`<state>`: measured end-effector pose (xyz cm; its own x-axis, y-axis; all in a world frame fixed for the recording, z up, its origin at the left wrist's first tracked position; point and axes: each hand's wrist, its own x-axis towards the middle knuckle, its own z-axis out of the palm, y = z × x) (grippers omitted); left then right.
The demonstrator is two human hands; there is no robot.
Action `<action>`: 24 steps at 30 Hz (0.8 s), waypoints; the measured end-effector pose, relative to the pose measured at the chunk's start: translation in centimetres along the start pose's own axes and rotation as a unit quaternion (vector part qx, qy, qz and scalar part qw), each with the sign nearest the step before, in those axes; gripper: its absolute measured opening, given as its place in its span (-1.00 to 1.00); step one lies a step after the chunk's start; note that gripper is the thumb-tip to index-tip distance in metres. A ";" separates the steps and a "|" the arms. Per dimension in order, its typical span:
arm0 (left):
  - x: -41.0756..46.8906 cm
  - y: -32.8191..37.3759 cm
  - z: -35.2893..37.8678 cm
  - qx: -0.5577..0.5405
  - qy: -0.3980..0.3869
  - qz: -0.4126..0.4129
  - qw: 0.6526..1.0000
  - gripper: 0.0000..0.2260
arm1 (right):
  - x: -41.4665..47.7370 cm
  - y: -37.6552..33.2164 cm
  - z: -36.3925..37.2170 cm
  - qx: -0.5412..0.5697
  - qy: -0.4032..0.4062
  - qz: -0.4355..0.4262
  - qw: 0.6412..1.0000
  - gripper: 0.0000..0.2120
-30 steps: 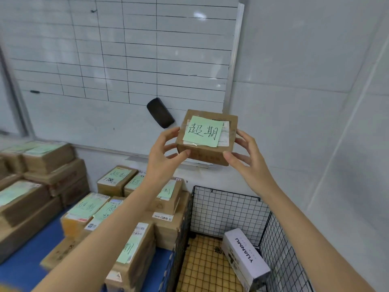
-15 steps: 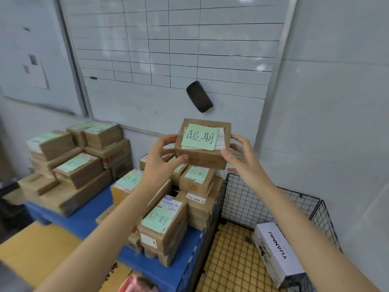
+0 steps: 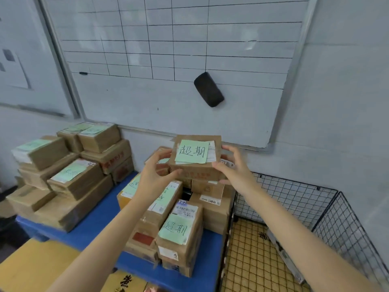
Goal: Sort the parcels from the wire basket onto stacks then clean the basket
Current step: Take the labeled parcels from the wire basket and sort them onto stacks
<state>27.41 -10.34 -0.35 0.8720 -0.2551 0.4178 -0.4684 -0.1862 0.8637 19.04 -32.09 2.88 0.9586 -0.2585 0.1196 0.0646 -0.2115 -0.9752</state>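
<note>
We grip the parcel (image 3: 196, 159) by its two ends, left hand (image 3: 155, 175) and right hand (image 3: 235, 167) each clamped round one. It is atop the stack (image 3: 210, 199) at the back right corner of the blue platform (image 3: 94, 226); whether it touches, we cannot tell. The wire basket (image 3: 294, 199) adjoins the right edge; bare blue separates the left stacks (image 3: 69, 171).

green note (image 3: 192, 151) on held parcel (image 3: 197, 175) reading 超期, second green note (image 3: 175, 228) on front stacked parcel (image 3: 179, 248) also 超期
</note>
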 end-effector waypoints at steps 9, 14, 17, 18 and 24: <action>6.0 -6.2 -2.6 0.109 -0.101 0.041 0.988 -0.46 | 3.2 3.2 2.4 0.027 0.133 0.097 0.986 -0.55; 8.4 -9.0 -2.8 0.191 -0.126 0.061 0.972 -0.37 | 4.5 5.0 2.3 0.015 0.172 0.139 0.975 -0.49; 9.5 -9.7 -2.4 0.215 -0.148 0.091 0.961 -0.36 | 5.6 5.8 2.1 -0.001 0.184 0.159 0.970 -0.49; 9.8 -9.8 -2.3 0.219 -0.152 0.100 0.959 -0.37 | 6.0 6.0 1.9 -0.005 0.186 0.168 0.968 -0.50; 11.3 -10.8 -1.4 0.214 -0.175 0.119 0.954 -0.39 | 7.8 7.2 1.6 -0.035 0.191 0.204 0.960 -0.55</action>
<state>42.53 -9.85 -4.61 0.6681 -0.6258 0.4025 -0.7274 -0.4354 0.5304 27.39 -34.11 -3.50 0.7281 -0.6569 -0.1960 -0.3255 -0.0797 -0.9422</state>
